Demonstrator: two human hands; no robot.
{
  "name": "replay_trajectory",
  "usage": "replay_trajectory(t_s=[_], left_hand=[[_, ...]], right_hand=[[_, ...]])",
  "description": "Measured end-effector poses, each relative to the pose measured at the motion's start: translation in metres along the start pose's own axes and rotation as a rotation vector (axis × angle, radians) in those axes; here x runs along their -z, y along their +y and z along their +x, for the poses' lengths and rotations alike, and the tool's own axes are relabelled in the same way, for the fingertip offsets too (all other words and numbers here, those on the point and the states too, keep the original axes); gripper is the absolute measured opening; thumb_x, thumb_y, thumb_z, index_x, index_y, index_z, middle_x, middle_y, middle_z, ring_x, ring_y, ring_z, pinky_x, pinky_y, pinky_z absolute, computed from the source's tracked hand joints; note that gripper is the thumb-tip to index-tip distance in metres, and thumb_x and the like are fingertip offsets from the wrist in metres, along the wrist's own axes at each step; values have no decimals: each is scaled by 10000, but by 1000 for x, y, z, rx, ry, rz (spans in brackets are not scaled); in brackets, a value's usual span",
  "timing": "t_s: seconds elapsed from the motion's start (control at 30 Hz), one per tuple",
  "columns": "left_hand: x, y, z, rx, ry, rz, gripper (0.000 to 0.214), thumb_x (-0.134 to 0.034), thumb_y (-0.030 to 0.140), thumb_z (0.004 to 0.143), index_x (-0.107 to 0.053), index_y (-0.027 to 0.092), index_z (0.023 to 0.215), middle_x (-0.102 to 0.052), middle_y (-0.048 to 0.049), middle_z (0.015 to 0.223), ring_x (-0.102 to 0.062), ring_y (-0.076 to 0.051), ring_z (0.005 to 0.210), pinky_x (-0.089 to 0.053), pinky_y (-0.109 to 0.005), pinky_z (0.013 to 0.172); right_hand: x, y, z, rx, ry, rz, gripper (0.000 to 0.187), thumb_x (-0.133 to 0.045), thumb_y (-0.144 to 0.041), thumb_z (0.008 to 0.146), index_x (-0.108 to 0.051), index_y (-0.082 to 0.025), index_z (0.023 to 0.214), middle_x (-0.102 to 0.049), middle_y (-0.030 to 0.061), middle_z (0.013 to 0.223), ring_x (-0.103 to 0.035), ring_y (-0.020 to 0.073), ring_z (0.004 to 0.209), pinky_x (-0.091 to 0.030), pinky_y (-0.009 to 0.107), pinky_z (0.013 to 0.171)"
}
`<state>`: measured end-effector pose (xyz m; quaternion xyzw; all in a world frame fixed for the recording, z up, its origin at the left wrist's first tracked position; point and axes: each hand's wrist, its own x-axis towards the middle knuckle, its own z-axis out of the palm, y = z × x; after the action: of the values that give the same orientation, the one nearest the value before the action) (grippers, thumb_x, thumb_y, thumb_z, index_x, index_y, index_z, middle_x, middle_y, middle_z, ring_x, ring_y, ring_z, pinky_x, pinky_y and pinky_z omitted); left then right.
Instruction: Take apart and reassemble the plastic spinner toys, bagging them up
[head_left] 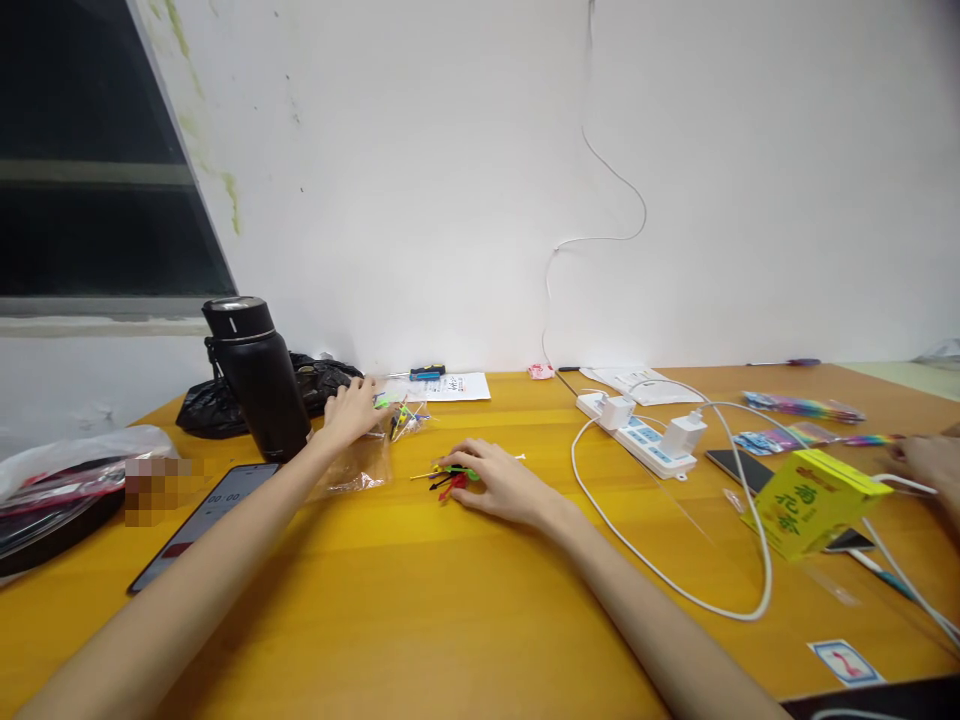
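My left hand (pixel 354 408) reaches to the back of the table, fingers stretched forward beside a small pile of thin coloured plastic pieces (pixel 407 420), some yellow, blue and green. Under that wrist lies a crumpled clear plastic bag (pixel 364 465). Nearer the middle, my right hand (pixel 495 480) rests on the table with its fingers curled round a cluster of small plastic pieces (pixel 448 482) in black, red, green and yellow. Their exact kind is too small to make out, and the fingers partly cover them.
To the left stand a black bottle (pixel 259 385), a phone (pixel 199 525) and a black plastic bag (pixel 214 408). A screwdriver (pixel 427 373) lies on paper behind. On the right are a power strip (pixel 645 445) with looping white cables, a yellow box (pixel 814 503) and another person's hand (pixel 930 465).
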<state>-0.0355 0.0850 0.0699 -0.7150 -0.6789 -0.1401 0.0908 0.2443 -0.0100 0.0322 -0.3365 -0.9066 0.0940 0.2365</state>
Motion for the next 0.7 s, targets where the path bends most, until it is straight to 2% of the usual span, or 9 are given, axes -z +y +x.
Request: replay_trajectory(t_s=[0.1,0.23,0.43,0.57,0.7], left_hand=[[-9,1,3,32,-49,-9,681,-445,635,896,-527,128,1343,-527,-232,1406,-470,-448,1281,-391,-595,1029],[-19,2,2,84,-106,-76,748,-366,667,913,-436,168,1466,-442,-202,1528,-374,-456,1375,-312,-638,1087],[-30,6,4,133,-85,-111,794,-338,659,921,-327,168,1545,-291,-203,1630,-287,-471,1449,-298,-644,1105],[-20,3,-1,92,-65,-137,833,-346,676,918,-302,153,1566,-225,-203,1659,-246,-491,1469,-268,-668,1122],[7,-12,-31,-39,2,-136,762,-324,678,942,-363,211,1544,-282,-157,1649,-273,-441,1477,-320,-642,1118]], right_hand=[[-1,0,0,8,5,2,385,-640,-288,941,-619,-260,1324,-623,85,1256,-600,237,1138,-482,386,1007],[-1,-2,1,15,10,-4,385,-643,-279,937,-625,-257,1321,-625,94,1251,-597,243,1146,-481,388,1002],[-2,-3,1,7,1,-5,397,-642,-283,935,-618,-271,1331,-618,86,1269,-599,242,1132,-483,391,1001],[-1,-3,1,11,4,-7,384,-631,-286,944,-621,-259,1327,-621,89,1264,-593,243,1147,-474,392,1011],[0,-3,1,15,1,-7,384,-631,-293,946,-620,-251,1327,-616,98,1267,-588,247,1164,-471,396,1015]])
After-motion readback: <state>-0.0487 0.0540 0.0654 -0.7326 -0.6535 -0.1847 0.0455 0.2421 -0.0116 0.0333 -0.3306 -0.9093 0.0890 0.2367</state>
